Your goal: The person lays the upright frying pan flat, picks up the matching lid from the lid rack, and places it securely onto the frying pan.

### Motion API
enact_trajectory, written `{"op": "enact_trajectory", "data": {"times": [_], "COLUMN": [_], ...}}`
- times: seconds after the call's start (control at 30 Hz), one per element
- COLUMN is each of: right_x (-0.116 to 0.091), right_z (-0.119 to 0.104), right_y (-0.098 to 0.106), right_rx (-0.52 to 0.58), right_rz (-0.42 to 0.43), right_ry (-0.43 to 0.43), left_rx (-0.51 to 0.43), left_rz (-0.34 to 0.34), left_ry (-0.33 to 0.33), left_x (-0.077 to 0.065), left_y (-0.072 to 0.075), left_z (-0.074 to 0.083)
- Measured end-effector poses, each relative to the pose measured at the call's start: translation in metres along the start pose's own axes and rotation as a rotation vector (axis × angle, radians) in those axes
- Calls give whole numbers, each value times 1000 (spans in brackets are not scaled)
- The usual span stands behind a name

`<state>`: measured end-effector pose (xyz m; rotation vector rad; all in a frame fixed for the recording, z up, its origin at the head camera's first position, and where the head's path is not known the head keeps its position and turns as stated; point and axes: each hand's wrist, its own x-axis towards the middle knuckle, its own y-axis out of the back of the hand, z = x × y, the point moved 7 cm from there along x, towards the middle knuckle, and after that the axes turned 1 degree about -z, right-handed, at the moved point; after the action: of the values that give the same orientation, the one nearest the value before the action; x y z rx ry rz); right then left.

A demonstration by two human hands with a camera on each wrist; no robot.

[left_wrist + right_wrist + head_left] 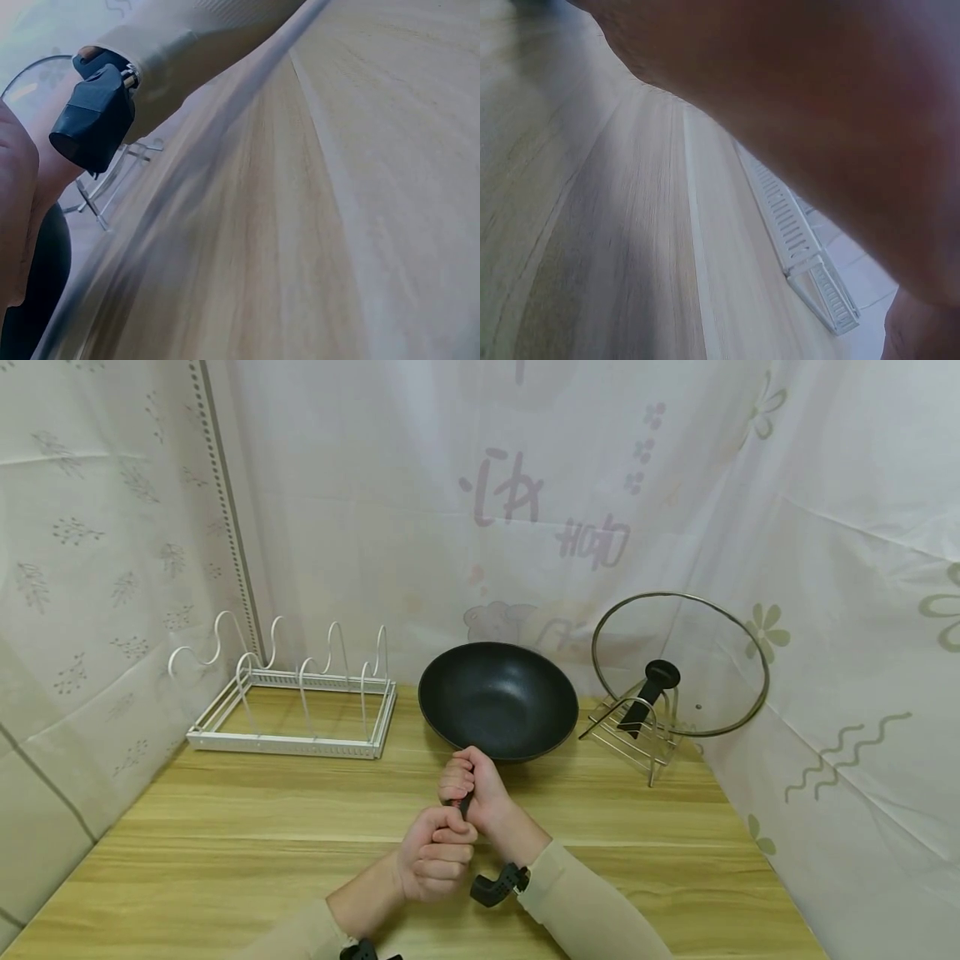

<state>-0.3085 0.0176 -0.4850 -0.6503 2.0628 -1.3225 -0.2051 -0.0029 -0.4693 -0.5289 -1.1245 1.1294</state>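
Observation:
In the head view a black wok (498, 697) is held by its handle, its bowl tilted toward me and pointing away. My left hand (437, 856) grips the near end of the handle with curled fingers. Just beyond it, my right hand (476, 785) wraps the handle close to the bowl. A short dark stretch of the handle (465, 804) shows between the hands. Whether the bowl's underside touches the table cannot be made out. In the left wrist view the wok's dark side (46, 285) appears at the lower left, partly behind a hand.
A white rack (285, 746) with several curved dividers stands on the wooden table (300, 827) at the left. To the right, a glass lid (720, 668) with a black knob leans in a small wire stand (651, 752). Printed curtains (360, 527) enclose the back and sides.

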Motion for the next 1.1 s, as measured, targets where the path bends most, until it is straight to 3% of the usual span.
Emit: {"op": "enact_trajectory", "data": {"times": [0.33,1.1], "right_x": [1,6], "right_z": [-1,-5], "right_y": [6,14], "right_rx": [12,1], "right_rz": [1,16], "right_ry": [-28,-28], "left_rx": [-13,-33], "left_rz": [31,33], "left_ry": [-16,-21], "left_x": [1,1], "left_y": [5,11], "left_z": [-2,0]}}
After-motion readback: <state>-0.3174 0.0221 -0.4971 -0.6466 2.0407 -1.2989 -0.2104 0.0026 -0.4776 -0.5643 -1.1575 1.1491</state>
